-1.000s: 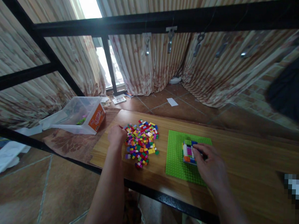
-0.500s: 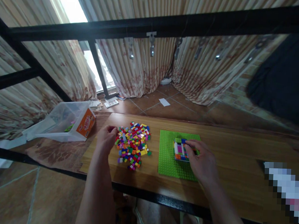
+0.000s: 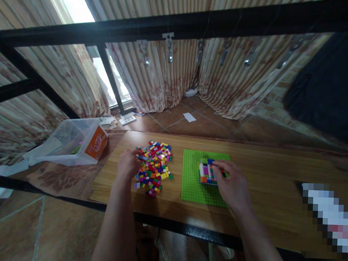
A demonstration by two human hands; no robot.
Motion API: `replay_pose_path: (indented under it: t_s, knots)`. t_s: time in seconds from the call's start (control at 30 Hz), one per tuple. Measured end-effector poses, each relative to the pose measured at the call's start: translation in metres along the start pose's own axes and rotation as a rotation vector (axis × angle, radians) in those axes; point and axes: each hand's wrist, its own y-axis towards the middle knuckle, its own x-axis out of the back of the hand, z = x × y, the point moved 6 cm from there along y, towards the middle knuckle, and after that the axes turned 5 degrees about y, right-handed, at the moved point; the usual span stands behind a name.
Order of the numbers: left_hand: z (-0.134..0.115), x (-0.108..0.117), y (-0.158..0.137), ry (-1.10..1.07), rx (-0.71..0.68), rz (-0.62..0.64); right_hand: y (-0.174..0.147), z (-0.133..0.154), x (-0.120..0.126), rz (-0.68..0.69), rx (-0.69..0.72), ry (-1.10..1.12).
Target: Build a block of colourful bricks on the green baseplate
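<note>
My left hand (image 3: pixel 129 164) is at the left edge of a pile of small toy bricks (image 3: pixel 153 169) in many colours. Its fingers are bent together beside a light-blue brick (image 3: pixel 141 157); whatever they hold is hidden. On a green studded baseplate (image 3: pixel 191 180) stands a low brick build (image 3: pixel 206 170) with white, pink, orange and blue pieces. My right hand (image 3: pixel 232 182) lies at the build's right side, thumb and fingers closed on it near a dark blue brick (image 3: pixel 210 161). That hand covers the build's right part.
The bricks and baseplate lie on a wooden table (image 3: pixel 264 164). A clear plastic bin (image 3: pixel 73 138) with an orange label stands to the left. A pixelated object (image 3: pixel 327 216) lies at the right. A black metal bar with hanging clips (image 3: pixel 170 54) crosses above, before curtains.
My left hand has moved right to the bricks at the pile's edge, its fingers reaching among them. My right hand stays on the build. The whole view has shifted slightly.
</note>
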Motion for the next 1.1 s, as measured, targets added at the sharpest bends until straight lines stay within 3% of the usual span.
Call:
replay_pose_path:
  t_s: [0.43,0.6,0.7,0.77,0.87,0.93,1.0,1.1]
  knots:
    - [0.004,-0.008,0.014,0.023,0.055,0.058,0.001,0.001,0.0,-0.001,0.006,0.013]
    - [0.004,-0.001,0.011,0.035,0.072,0.058,0.002,0.002,0.004,-0.035,-0.004,0.045]
    - [0.005,0.011,0.005,-0.069,0.083,0.003,0.003,0.002,0.01,-0.066,-0.002,0.058]
    - [-0.001,0.014,-0.002,-0.264,0.061,-0.02,0.004,0.001,0.015,-0.101,-0.008,0.076]
    - [-0.035,0.008,-0.021,-0.63,-0.101,0.037,0.004,-0.002,0.02,-0.153,-0.066,0.14]
    - [-0.071,-0.003,-0.041,-0.746,-0.247,0.157,0.002,-0.004,0.018,-0.135,-0.134,0.229]
    - [-0.108,-0.013,-0.062,-0.813,-0.379,0.276,0.0,-0.003,0.011,-0.053,-0.189,0.333]
    - [-0.145,-0.022,-0.086,-0.851,-0.494,0.347,-0.004,0.006,-0.002,0.146,-0.166,0.383]
